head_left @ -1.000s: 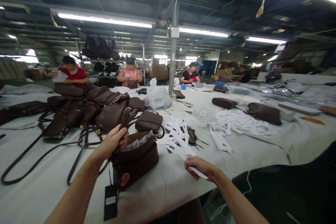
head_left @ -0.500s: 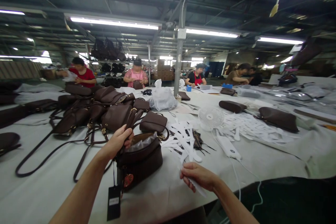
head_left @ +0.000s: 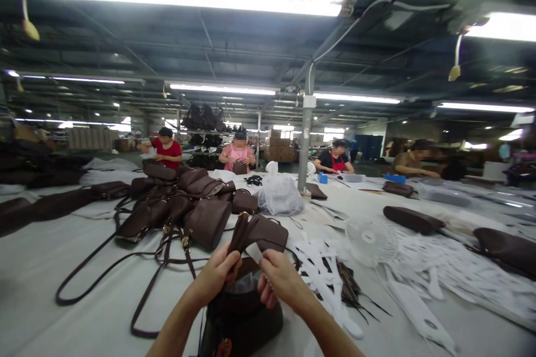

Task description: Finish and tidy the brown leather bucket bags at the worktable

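Pinching a white strip in the right hand, fingers curled closed on it, near the lower centre of the frame. Gripping a folded dark brown strap in the left hand, fist wrapped round it, just left of the strip. Holding both hands close together over an open brown bag at the bottom centre, with pale translucent wrapping in its mouth and a reddish ornament by the frame's bottom edge. Facing a heap of brown bags left of centre, with long straps looping toward the lower left. Having loose white strips and dark tags to the right of the hands, with a white fan just beyond. Looking across, past a crumpled clear plastic bag and a grey post, toward co-workers along the middle of the frame.
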`<act>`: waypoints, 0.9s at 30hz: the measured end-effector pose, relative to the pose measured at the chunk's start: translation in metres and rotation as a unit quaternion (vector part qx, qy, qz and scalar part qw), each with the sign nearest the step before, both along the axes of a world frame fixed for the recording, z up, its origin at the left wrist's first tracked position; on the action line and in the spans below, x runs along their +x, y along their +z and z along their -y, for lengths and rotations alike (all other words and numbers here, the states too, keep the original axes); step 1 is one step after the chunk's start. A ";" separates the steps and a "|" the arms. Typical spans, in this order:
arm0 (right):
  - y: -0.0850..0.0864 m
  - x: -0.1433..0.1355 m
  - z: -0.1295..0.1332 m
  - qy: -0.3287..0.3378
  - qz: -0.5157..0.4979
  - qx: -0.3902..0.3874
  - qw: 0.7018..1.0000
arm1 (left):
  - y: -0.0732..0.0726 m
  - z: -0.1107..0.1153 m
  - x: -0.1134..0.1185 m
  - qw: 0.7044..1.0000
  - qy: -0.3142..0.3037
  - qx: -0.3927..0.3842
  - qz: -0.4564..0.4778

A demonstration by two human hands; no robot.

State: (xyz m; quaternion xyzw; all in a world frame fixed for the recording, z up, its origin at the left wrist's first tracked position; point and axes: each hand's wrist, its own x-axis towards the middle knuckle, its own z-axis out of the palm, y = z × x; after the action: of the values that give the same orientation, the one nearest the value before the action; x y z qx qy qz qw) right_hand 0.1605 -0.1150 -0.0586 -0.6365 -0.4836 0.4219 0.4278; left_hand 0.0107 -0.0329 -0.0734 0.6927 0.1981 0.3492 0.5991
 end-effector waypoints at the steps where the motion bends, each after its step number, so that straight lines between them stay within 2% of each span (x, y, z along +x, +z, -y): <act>1: 0.002 -0.006 -0.008 0.012 0.013 0.002 1.000 | 0.000 0.001 0.000 1.000 0.008 0.026 -0.011; 3: 0.003 -0.015 -0.020 0.041 -0.009 0.029 0.999 | 0.000 0.004 -0.002 0.994 0.042 0.100 -0.029; 5: 0.002 -0.021 -0.025 0.052 -0.074 0.065 0.994 | 0.000 0.005 -0.002 0.980 0.089 0.174 -0.036; 8: 0.001 -0.025 -0.026 0.035 -0.155 0.091 0.983 | -0.002 0.004 -0.003 0.965 0.132 0.226 -0.030; 11: 0.000 -0.021 -0.023 0.034 -0.177 0.080 0.980 | -0.005 0.000 -0.002 0.962 0.133 0.237 -0.021; 15: 0.001 -0.016 -0.020 0.086 -0.205 0.069 0.973 | -0.009 -0.003 0.003 0.966 0.098 0.237 -0.039; 18: -0.004 -0.016 -0.024 0.061 -0.188 0.091 0.976 | -0.016 -0.002 0.008 0.968 0.081 0.227 -0.068; 21: -0.010 -0.020 -0.029 0.014 -0.171 0.102 0.980 | -0.024 -0.002 0.011 0.964 0.144 0.217 -0.052; 24: -0.011 -0.022 -0.029 0.010 -0.204 0.099 0.974 | -0.025 -0.002 0.009 0.953 0.214 0.217 0.001; 27: -0.006 -0.023 -0.028 -0.003 -0.233 0.075 0.970 | -0.018 -0.001 0.009 0.954 0.191 0.231 0.022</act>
State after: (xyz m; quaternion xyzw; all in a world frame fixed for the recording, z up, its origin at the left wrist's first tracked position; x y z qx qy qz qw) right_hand 0.1377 -0.0868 -0.0647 -0.4882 -0.3991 0.5193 0.5768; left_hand 0.0195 -0.0316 -0.0915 0.7532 0.2274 0.5088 0.3494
